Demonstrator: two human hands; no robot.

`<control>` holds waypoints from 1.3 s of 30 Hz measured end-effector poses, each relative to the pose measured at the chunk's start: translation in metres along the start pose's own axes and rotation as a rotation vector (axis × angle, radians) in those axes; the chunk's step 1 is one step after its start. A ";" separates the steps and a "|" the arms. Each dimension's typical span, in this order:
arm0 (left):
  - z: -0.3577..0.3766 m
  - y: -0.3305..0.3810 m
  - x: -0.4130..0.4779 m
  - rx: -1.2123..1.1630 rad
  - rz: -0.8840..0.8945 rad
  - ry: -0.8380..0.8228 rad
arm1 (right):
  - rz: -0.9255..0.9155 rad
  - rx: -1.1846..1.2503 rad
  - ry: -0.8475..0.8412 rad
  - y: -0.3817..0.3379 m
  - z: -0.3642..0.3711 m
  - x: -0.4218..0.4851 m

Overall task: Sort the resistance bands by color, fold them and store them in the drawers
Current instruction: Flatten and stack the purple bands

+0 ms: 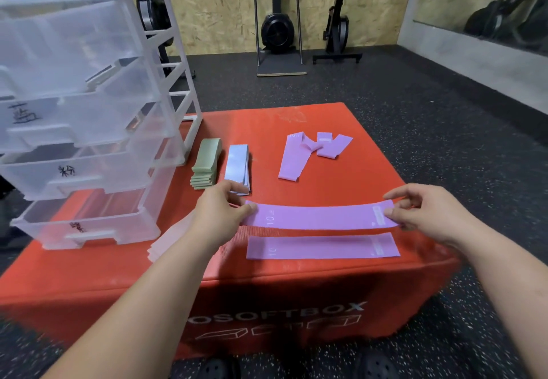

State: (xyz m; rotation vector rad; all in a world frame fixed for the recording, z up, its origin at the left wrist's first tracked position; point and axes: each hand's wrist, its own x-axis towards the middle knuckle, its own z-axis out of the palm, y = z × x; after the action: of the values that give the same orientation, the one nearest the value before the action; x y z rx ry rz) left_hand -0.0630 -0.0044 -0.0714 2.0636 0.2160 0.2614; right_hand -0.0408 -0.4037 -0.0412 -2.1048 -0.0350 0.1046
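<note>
Head view: a person's left hand (pixel 219 215) and right hand (pixel 427 215) each pinch one end of a purple resistance band (pixel 320 217), held flat just above the red box (pixel 267 283). On the box's near part a second purple band (pixel 321 247) lies flat. Farther back lie loose purple bands (pixel 292 159). At the box's left stand clear drawers (pixel 89 111), with a green stack (pixel 206 163) and a blue stack (pixel 237 168) beside them.
</note>
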 end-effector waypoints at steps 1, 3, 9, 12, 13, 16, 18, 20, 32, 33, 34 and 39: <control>0.001 -0.002 -0.005 0.032 0.001 -0.007 | 0.004 -0.028 -0.008 0.004 0.001 -0.004; 0.003 -0.004 -0.015 0.058 -0.012 -0.017 | 0.014 -0.099 -0.013 0.013 0.003 -0.010; 0.010 -0.005 -0.033 0.239 0.068 -0.010 | -0.014 -0.297 0.056 0.024 0.016 -0.022; 0.016 -0.009 -0.038 0.320 0.101 -0.017 | -0.037 -0.345 0.084 0.024 0.024 -0.025; 0.018 -0.011 -0.038 0.346 0.112 -0.021 | -0.041 -0.367 0.079 0.025 0.026 -0.025; 0.021 -0.016 -0.040 0.433 0.155 -0.051 | -0.056 -0.474 0.047 0.030 0.031 -0.024; 0.020 -0.018 -0.039 0.508 0.185 -0.060 | -0.069 -0.504 0.042 0.031 0.031 -0.023; 0.018 -0.017 -0.038 0.563 0.227 -0.046 | -0.092 -0.516 0.046 0.027 0.028 -0.022; -0.010 -0.020 -0.028 0.693 0.412 -0.445 | -0.216 -0.701 -0.260 0.028 0.009 -0.017; -0.010 -0.020 -0.028 0.683 0.413 -0.433 | -0.202 -0.671 -0.252 0.030 0.008 -0.016; -0.011 -0.019 -0.027 0.678 0.410 -0.424 | -0.189 -0.649 -0.247 0.030 0.007 -0.015; -0.011 -0.017 -0.027 0.685 0.412 -0.427 | -0.176 -0.645 -0.249 0.031 0.006 -0.012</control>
State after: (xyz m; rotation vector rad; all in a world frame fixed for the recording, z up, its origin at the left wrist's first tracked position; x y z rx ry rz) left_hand -0.0926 0.0054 -0.0836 2.7741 -0.4475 -0.0253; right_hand -0.0539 -0.4153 -0.0701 -2.7047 -0.4558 0.2785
